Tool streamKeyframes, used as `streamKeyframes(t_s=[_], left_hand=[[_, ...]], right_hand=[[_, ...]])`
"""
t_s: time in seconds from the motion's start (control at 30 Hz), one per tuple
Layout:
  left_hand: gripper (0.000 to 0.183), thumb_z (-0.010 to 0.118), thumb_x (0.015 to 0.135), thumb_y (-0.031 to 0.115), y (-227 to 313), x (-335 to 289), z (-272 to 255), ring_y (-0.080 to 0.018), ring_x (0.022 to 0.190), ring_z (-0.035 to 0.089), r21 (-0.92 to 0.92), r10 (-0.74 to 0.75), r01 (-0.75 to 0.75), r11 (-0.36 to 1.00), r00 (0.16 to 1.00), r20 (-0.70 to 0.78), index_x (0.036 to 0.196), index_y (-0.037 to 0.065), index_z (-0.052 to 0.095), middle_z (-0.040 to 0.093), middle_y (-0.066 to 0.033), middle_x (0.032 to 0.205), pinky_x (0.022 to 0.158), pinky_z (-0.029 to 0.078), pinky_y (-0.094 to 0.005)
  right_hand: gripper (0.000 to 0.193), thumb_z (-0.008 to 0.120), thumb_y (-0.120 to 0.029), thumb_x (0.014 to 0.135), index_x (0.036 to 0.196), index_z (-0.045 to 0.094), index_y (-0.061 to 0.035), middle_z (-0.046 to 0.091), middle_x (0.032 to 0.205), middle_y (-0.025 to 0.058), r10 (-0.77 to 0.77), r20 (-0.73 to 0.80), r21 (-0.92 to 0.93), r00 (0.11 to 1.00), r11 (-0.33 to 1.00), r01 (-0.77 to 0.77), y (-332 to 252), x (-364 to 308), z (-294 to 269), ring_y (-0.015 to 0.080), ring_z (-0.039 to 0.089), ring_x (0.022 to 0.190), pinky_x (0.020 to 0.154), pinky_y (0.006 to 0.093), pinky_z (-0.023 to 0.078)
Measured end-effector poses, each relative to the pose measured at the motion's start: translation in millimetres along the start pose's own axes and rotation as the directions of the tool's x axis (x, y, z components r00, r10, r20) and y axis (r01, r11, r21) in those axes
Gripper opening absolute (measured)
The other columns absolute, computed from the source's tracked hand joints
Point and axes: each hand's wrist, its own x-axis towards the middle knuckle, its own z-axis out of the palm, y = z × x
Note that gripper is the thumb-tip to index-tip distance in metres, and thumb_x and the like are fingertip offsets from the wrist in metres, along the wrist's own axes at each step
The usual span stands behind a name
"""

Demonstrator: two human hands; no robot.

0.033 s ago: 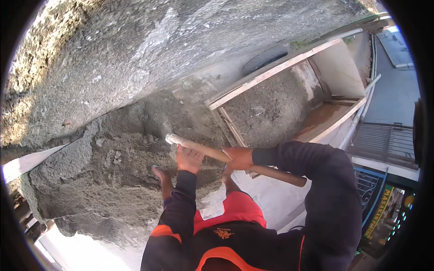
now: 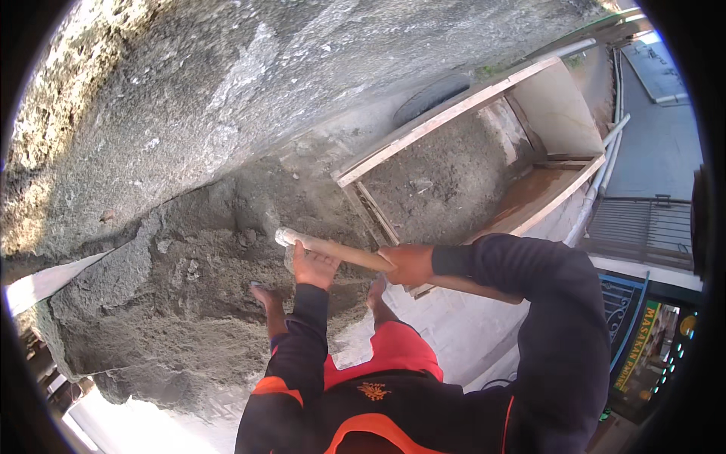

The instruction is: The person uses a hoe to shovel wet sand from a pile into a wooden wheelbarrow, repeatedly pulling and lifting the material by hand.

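Note:
A long wooden pole [image 2: 352,253], pale and crusted with grey at its left end, slants across in front of me. My left hand [image 2: 314,266] holds it from below near that end, fingers curled against its underside. Farther along, my right hand [image 2: 412,263] is closed around the pole, and the pole's other end runs out beneath my right forearm. No tool head shows on either end. Under the pole lies a broad heap of damp grey sand or mortar mix [image 2: 204,287], with my bare feet [image 2: 266,295] at its edge.
A wooden box [image 2: 439,132] with grey material inside stands ahead right. A rough grey wall [image 2: 189,98] rises along the far side, with a dark tyre [image 2: 431,98] against it. At the right are pipes [image 2: 605,163], a metal gate [image 2: 639,231] and a lit sign [image 2: 639,344].
My right hand and the pole's right end have shifted slightly to the right. The left hand stays nearly in place. The whole scene has drifted a little left in view.

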Motion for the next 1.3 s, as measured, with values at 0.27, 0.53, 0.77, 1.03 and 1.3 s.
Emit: streamKeyframes(t_s=[0.27, 0.53, 0.77, 1.03, 1.3], left_hand=[[0.044, 0.066, 0.088, 0.041, -228.0, -79.6, 183.8, -0.0298, 0.121, 0.047, -0.017, -0.391, 0.427, 0.904, 0.841, 0.374, 0.109, 0.006, 0.049, 0.055, -0.0104, 0.116, 0.11, 0.031, -0.0483], [0.03, 0.061, 0.091, 0.039, -183.4, -129.0, 111.1, -0.0241, 0.115, 0.053, 0.424, -0.361, 0.191, 0.885, 0.858, 0.365, 0.102, 0.011, 0.055, 0.058, -0.009, 0.117, 0.101, 0.039, -0.0459], [0.048, 0.058, 0.089, 0.051, -65.0, -85.4, -31.0, -0.0205, 0.099, 0.058, 0.611, -0.068, 0.094, 0.786, 0.995, -0.066, 0.115, 0.012, 0.051, 0.057, -0.0047, 0.104, 0.09, 0.044, -0.041], [0.043, 0.068, 0.079, 0.023, -1.4, -6.1, -128.6, -0.0222, 0.071, 0.065, 0.956, -0.108, 0.077, 0.284, 0.993, -0.048, 0.112, 0.002, 0.05, 0.063, -0.013, 0.077, 0.066, 0.051, -0.045], [0.05, 0.064, 0.078, 0.027, 218.7, 132.1, -126.7, -0.042, 0.089, 0.065, 0.883, 0.159, -0.174, -0.436, 0.951, 0.266, 0.118, 0.001, 0.047, 0.066, -0.0238, 0.091, 0.079, 0.051, -0.0506]], right_hand=[[0.034, 0.065, -0.016, 0.069, 0.099, 0.05, -0.0086, 0.062, 0.073, 0.0136, 0.045, -0.555, -0.54, 0.83, 0.74, -0.401, 193.3, -263.9, -93.6, 0.0364, 0.062, 0.077, 0.071, 0.0467, 0.047], [0.032, 0.074, -0.021, 0.072, 0.088, 0.051, -0.0059, 0.063, 0.078, 0.019, 0.15, -0.537, -0.071, 0.83, 0.972, -0.222, 161.2, -221.8, 52.3, 0.0408, 0.062, 0.077, 0.068, 0.0486, 0.048], [0.026, 0.067, -0.015, 0.081, 0.1, 0.056, -0.0022, 0.057, 0.067, 0.0049, 0.174, -0.137, 0.796, 0.975, 0.606, 0.003, 38.4, 62.3, 150.8, 0.0104, 0.055, 0.052, 0.047, 0.0281, 0.045], [0.012, 0.065, -0.01, 0.085, 0.088, 0.056, -0.0015, 0.053, 0.065, 0.0051, 0.487, -0.172, 0.954, 0.856, 0.299, 0.021, 41.4, 387.2, 100.5, 0.0177, 0.053, 0.049, 0.041, 0.0364, 0.042], [0.024, 0.053, -0.022, 0.096, 0.098, 0.047, 0.001, 0.048, 0.073, 0.012, 0.72, -0.297, 0.955, 0.627, 0.233, 0.184, 16.3, 565.4, 43.9, 0.0242, 0.051, 0.053, 0.046, 0.0433, 0.044]])
